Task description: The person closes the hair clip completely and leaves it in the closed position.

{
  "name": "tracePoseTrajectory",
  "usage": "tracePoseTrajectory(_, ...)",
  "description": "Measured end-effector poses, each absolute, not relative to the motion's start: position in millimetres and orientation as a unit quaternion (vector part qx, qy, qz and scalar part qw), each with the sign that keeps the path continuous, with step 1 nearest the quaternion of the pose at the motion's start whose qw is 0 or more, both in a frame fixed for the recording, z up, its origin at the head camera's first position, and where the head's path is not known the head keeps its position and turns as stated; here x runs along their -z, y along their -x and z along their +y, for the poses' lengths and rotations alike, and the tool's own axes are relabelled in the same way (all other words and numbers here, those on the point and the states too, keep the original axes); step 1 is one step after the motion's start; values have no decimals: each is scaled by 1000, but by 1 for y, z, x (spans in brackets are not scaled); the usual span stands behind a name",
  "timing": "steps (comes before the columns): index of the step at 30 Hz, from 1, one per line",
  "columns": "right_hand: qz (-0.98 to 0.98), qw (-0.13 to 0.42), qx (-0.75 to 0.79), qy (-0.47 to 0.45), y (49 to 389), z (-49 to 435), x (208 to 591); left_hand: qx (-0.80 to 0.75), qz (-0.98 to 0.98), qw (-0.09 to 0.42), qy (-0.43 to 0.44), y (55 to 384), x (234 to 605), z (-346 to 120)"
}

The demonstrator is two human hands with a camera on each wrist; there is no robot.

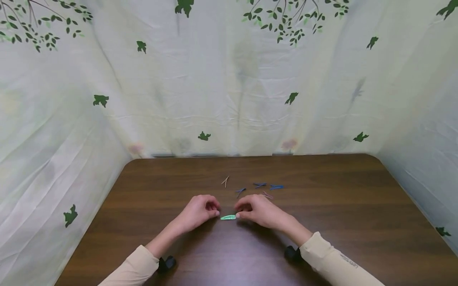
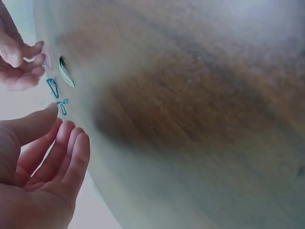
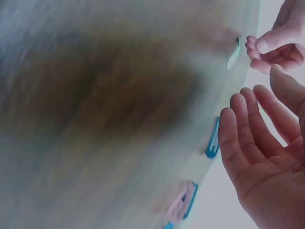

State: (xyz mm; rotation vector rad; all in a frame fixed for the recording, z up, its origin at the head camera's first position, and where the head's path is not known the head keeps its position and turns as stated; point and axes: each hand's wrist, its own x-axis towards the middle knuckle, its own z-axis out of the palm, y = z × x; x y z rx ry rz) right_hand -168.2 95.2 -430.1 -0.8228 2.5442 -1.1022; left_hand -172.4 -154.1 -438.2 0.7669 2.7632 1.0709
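A green snap hair clip [image 1: 228, 217] lies flat on the wooden table between the two hands. To its left, the left hand [image 1: 199, 212] has its fingers bent loosely, with the thumb tip a small gap from the clip. On the other side, the right hand [image 1: 260, 210] has its thumb tip at the clip's right end; whether they touch, I cannot tell. Both wrist views show relaxed fingers with nothing in them: the left hand [image 2: 45, 164] in one, the right hand [image 3: 267, 152] in the other. There the green clip [image 3: 233, 54] sits beyond the fingertips.
Behind the hands lie several more hair clips: a beige one [image 1: 225, 181], blue ones [image 1: 276, 187] and a pinkish one [image 1: 266, 195], partly behind the right hand. The brown table [image 1: 161, 174] ends at a white leaf-print curtain [image 1: 229, 99].
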Motion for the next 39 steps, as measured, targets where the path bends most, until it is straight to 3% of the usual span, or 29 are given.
tracePoseTrajectory(11, 874, 61, 397, 272, 180, 116, 418, -382, 902, 18, -202, 187, 439, -152)
tracePoseTrajectory(21, 878, 38, 378, 290, 199, 122, 422, -425, 889, 56, -158, 199, 435, -144)
tracePoseTrajectory(31, 881, 26, 361, 305, 213, 116, 428, -450, 880, 68, -135, 209, 440, -136)
tracePoseTrajectory(39, 900, 58, 331, 277, 224, 109, 430, -445, 877, 73, -169, 219, 444, -134)
